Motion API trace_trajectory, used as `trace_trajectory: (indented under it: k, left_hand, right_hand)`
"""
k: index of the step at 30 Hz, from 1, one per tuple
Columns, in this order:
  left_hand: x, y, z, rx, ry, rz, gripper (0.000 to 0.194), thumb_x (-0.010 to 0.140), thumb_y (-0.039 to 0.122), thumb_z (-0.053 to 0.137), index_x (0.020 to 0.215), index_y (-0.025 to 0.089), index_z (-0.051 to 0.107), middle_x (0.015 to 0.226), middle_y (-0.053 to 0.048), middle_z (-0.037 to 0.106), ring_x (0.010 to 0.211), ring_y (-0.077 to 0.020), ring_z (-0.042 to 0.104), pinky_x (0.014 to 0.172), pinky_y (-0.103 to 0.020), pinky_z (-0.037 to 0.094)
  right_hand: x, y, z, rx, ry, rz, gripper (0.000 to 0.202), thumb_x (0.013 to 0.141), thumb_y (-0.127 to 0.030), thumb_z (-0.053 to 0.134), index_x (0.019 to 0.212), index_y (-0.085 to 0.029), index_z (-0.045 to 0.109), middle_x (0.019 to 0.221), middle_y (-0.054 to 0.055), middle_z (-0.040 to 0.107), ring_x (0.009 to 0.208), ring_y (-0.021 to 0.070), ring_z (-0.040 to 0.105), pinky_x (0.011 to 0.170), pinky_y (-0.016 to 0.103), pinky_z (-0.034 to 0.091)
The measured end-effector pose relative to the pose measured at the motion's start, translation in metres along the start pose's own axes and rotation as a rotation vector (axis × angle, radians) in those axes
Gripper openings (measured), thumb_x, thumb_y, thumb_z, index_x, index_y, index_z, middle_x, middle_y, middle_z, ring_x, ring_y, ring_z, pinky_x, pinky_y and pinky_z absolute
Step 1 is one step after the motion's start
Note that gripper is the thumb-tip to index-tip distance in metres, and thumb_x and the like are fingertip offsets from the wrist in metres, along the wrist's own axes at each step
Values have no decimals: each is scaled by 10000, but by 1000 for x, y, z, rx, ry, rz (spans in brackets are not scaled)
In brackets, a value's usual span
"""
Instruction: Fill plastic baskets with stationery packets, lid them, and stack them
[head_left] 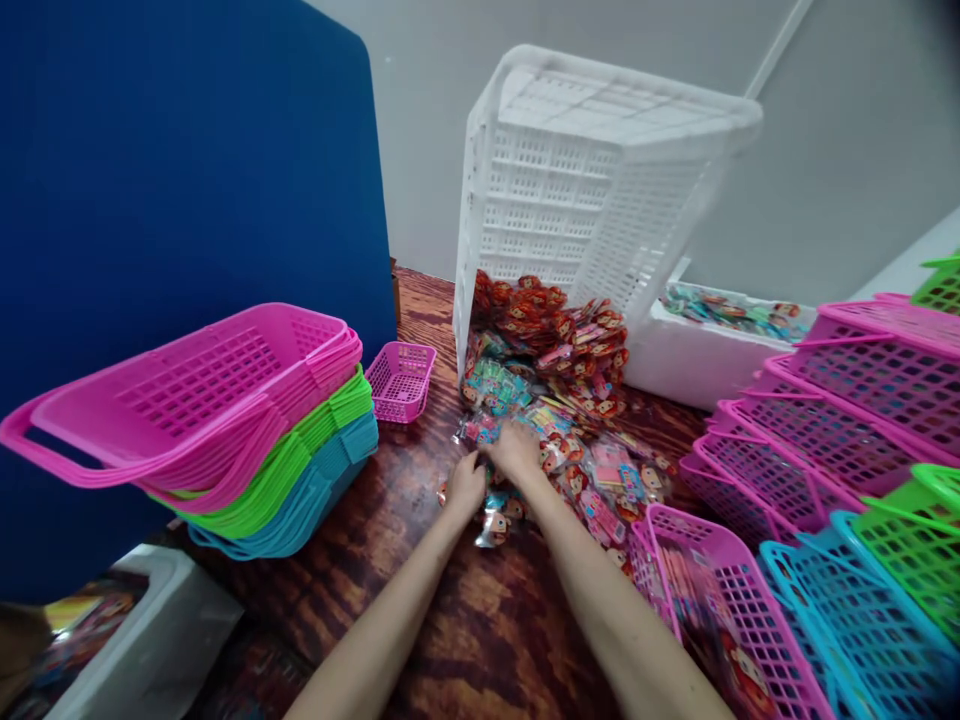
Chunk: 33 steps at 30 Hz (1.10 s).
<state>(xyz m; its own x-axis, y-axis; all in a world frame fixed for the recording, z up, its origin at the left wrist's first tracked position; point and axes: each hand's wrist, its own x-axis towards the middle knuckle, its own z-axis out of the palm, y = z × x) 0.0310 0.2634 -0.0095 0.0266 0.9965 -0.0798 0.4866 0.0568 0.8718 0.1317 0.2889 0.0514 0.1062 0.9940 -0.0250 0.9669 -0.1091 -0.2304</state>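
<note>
Head view: Left hand (466, 486) and right hand (514, 450) close in among loose packets (559, 452)

Bent inward, the two hands sit side by side at the near left edge of the pile, packets lying beneath and around the fingers; whether either hand grips one cannot be told, as the fingertips are hidden. A shiny clear packet (493, 526) lies on the wood-patterned surface (480, 620) just on the near side of the hands. Beyond them, the heap runs back into a white crate (551, 190) tipped on its side. A small pink basket (403, 390) stands to the left, near a stack of nested baskets (289, 440). To the right, a pink basket holding packets (757, 600) stands before more stacked baskets (817, 430).
</note>
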Motion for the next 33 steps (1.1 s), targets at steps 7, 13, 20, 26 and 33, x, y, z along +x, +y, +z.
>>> trace_trajectory:
  k: [7,13,20,26,33]
  left_hand:
    - [-34,-14,-20,8,44,133,223,921,126,549,1101,167,674,1130,-82,693,1062,-218,652,988,-412,506]
    - [-100,-20,-74,200,250,401,655,860,173,570,1481,168,359,1551,-156,343,1450,-314,291,1169,-527,286]
    - [-177,-59,-66,535,-134,675,606,838,72,501,1419,224,422,1175,-100,628,1069,-267,611,969,-456,504]
    - [-200,-55,-44,431,-193,620,659,876,46,447,1494,237,322,1341,-116,514,1217,-255,541,997,-410,512]
    - [-211,-55,-29,374,-162,604,763,888,24,405,1570,279,176,1578,-121,296,1424,-265,377,1118,-443,430]
  right_hand:
    - [-6,0,-16,95,-105,-112,510,729,-246,703,1213,-172,563,1135,110,679,1026,253,638,791,286,450]
    - [-87,21,-41,184,-150,-397,438,715,-205,692,1134,-222,565,1127,36,643,996,196,595,808,248,424]
    - [-206,49,-10,145,-269,-542,650,776,-95,630,1387,-256,479,1213,63,615,1133,261,509,967,384,398]
    - [-224,90,-16,178,-449,-253,1081,699,-274,823,1576,-279,191,1451,122,483,1348,343,397,1084,491,327]
    - [-234,107,-14,479,-408,-203,984,756,-387,762,1571,-250,227,1572,79,362,1441,251,325,1177,382,273]
